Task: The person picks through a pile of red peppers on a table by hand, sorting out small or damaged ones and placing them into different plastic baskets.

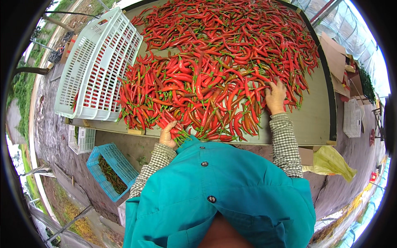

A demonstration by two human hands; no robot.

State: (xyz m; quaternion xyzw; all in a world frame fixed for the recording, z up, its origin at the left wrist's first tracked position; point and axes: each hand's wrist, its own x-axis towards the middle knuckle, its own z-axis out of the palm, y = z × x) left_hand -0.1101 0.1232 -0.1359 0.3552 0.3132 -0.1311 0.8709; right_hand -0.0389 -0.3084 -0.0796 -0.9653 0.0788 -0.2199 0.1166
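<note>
Red chili peppers [198,83] with green stems cover much of a wide, flat tabletop [313,124] in front of me; some are brownish or partly green. Near the table's front edge, my left hand [168,135] is closed around a small bunch of red chili peppers [178,130], their stems towards me. My right hand [276,96] rests at the right side of the nearer pile. Its fingers are bent over the peppers and touch them, and one red pepper's end lies by the thumb and forefinger. Whether they grip it I cannot tell.
A white slatted plastic crate [99,68] lies tilted on the table's left side. Below on the floor are a blue crate [113,172] holding dark green-brown peppers and a smaller white crate [82,139]. A yellow sack [333,162] and cardboard boxes [336,62] are at right.
</note>
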